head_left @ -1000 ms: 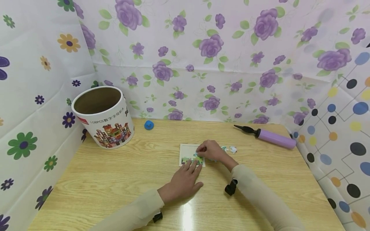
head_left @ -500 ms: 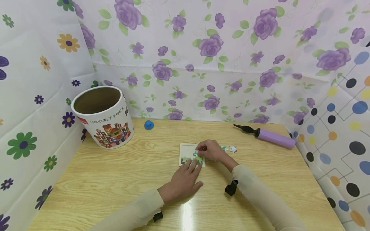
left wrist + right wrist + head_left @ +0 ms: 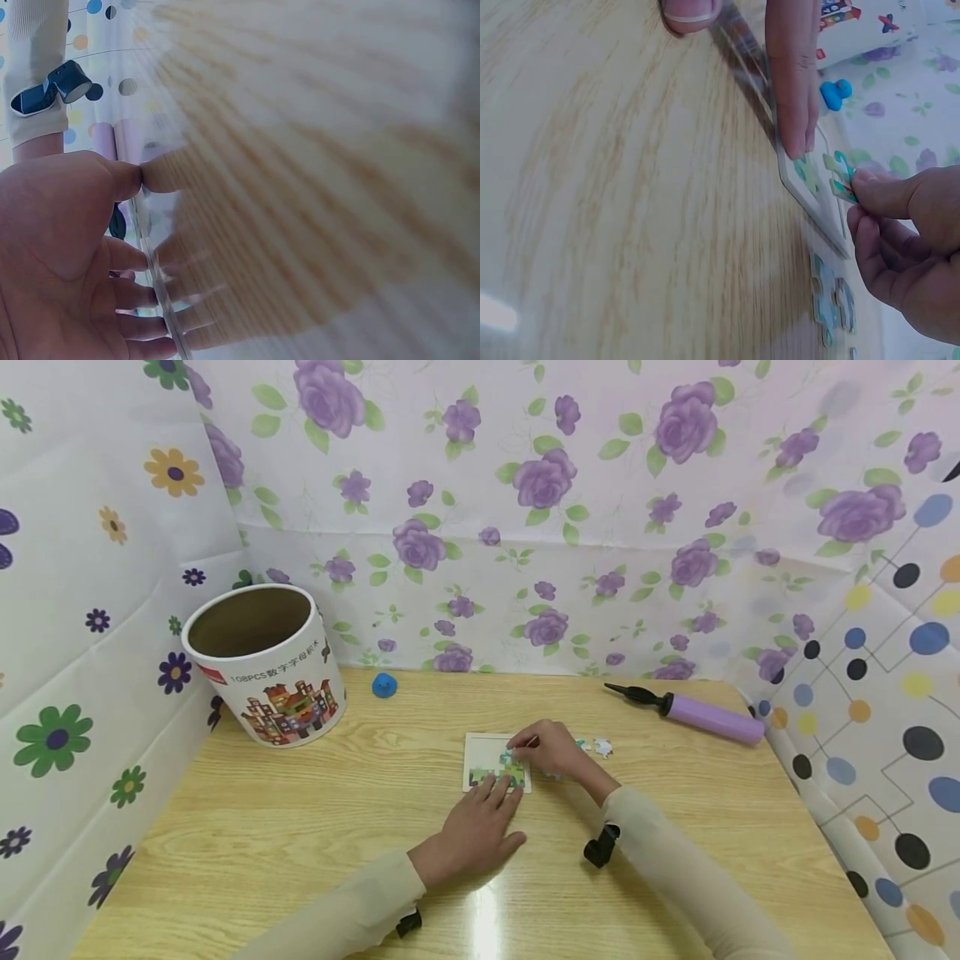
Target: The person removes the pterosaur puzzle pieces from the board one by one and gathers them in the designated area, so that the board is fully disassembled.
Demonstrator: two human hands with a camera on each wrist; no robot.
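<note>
My left hand (image 3: 476,831) lies with its fingers spread, their tips on the near edge of a small puzzle board (image 3: 482,747). In the left wrist view the palm and fingers of that left hand (image 3: 64,255) rest against the tabletop. My right hand (image 3: 553,750) is over the board's right side. Between thumb and finger, the right hand (image 3: 907,240) pinches a jigsaw piece (image 3: 841,176), tilted above the board in the right wrist view. Green fitted pieces (image 3: 480,776) line the board's near side, partly covered by fingers. Loose jigsaw pieces (image 3: 825,296) lie beside the board.
A large printed bucket (image 3: 266,668) stands at the back left, with a small blue toy (image 3: 384,685) to its right. A purple hand pump (image 3: 712,717) lies at the back right. Patterned cloth walls (image 3: 450,510) border the wooden table (image 3: 337,802).
The right hand shifts only slightly at the board's right side, still pinching the jigsaw piece. The left hand stays in place, and the head view drifts a little.
</note>
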